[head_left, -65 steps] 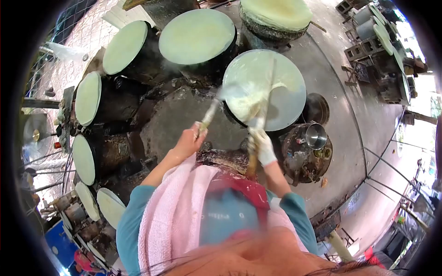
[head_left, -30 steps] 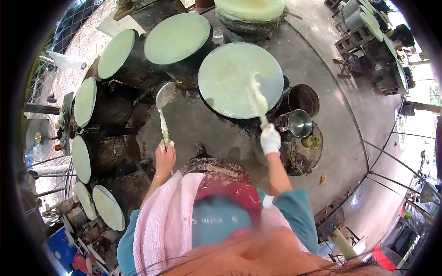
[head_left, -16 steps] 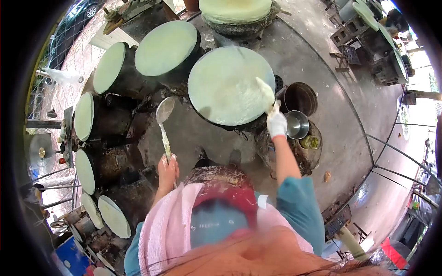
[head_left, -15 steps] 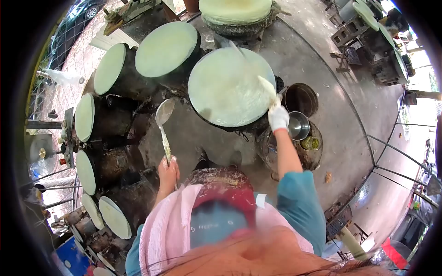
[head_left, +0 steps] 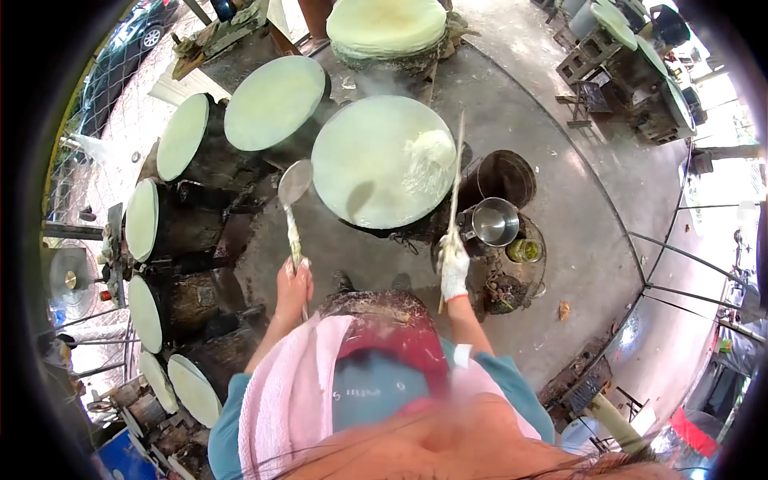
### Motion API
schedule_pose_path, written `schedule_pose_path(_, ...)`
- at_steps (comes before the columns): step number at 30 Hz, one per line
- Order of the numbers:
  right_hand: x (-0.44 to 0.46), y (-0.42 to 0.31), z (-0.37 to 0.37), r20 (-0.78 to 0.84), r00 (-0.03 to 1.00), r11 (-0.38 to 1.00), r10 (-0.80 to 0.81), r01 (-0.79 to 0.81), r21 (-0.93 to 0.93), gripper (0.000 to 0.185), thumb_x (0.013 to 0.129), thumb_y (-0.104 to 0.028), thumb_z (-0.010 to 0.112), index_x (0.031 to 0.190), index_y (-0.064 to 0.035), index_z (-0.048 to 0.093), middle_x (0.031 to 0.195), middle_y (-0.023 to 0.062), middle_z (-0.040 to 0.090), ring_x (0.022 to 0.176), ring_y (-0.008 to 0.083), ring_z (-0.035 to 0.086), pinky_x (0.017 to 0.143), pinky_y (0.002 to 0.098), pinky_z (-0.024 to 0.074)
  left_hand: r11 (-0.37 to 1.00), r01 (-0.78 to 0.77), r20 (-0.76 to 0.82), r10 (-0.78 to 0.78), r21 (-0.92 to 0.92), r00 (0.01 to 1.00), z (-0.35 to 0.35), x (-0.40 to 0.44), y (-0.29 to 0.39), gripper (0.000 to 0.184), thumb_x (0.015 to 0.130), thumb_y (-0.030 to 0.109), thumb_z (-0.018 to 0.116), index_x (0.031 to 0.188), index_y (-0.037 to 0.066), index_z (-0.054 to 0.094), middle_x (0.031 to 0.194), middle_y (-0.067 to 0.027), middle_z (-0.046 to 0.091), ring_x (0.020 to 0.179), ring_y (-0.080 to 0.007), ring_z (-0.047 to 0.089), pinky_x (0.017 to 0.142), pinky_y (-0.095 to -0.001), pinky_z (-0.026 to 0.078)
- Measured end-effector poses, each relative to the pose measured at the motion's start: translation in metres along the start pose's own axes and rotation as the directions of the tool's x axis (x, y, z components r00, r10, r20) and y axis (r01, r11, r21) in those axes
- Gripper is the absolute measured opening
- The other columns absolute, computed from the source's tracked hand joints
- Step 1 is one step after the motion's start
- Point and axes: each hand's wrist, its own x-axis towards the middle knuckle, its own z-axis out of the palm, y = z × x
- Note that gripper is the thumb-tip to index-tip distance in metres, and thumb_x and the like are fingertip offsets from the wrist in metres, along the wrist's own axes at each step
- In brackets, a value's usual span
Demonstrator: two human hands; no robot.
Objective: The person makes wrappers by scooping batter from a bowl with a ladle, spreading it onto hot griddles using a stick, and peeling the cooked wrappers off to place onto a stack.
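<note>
My bare left hand point(head_left: 294, 284) is closed around the wrapped, batter-smeared handle of a ladle point(head_left: 296, 182), whose round bowl hangs just left of the nearest griddle. On that round griddle point(head_left: 364, 180) lies a smooth, pale green sheet. A wet, whitish clump of batter point(head_left: 432, 150) rests near its right edge, with streaks below it. My right hand point(head_left: 454, 272), in a white glove, grips a long thin stick point(head_left: 458, 172) crusted with batter near the grip. The stick points away from me along the griddle's right side.
More round griddles with pale sheets point(head_left: 276, 104) curve along the left. A tall stack of sheets point(head_left: 386, 28) stands behind. To the right are a dark bucket point(head_left: 508, 178), a metal pot point(head_left: 494, 222) and a jar of greenish stuff point(head_left: 524, 250). Metal bars point(head_left: 680, 252) cross the far right.
My right hand has drawn back from the griddle's right edge toward my body, and the stick has come off the surface. The whitish clump stays on the sheet. My left hand still holds the ladle.
</note>
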Motion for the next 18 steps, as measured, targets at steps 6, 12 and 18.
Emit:
schedule_pose_path(6,0.004,-0.04,-0.027,0.124,0.966,0.973,0.226,-0.229,0.012,0.02,0.093,-0.027,0.06,0.11,-0.0185,0.065,0.058,-0.0088,0.048,0.04,0.0029,0.037,0.035,0.0193,0.0281,0.983,-0.138,0.252,0.104,0.119,0.962,0.059,0.11,0.035,0.022,0.093,0.018,0.05,0.076,0.004,0.047,0.055,0.0005,0.043,0.039,-0.0099,0.041,0.037,-0.0263,0.031)
schedule_pose_path(12,-0.019,-0.074,-0.023,0.192,0.921,0.931,0.338,-0.297,-0.213,0.028,0.092,-0.025,0.06,0.117,-0.0137,0.063,0.064,-0.0073,0.051,0.042,0.0023,0.036,0.038,0.0182,0.027,0.997,-0.073,0.512,0.072,-0.017,0.856,0.154,0.231,0.06,0.024,0.093,0.017,0.05,0.077,-0.001,0.052,0.058,-0.0022,0.044,0.044,-0.012,0.04,0.04,-0.0269,0.032)
schedule_pose_path(18,-0.062,-0.018,-0.013,0.011,0.942,0.94,0.334,-0.332,-0.078,0.027,0.094,-0.018,0.058,0.121,-0.0126,0.061,0.075,-0.0077,0.056,0.052,0.0014,0.042,0.045,0.0185,0.0344,0.98,0.174,0.583,-0.196,0.094,0.788,0.172,0.239,0.05,0.016,0.093,0.007,0.046,0.079,-0.001,0.05,0.065,-0.0058,0.046,0.05,-0.0128,0.041,0.04,-0.0267,0.034)
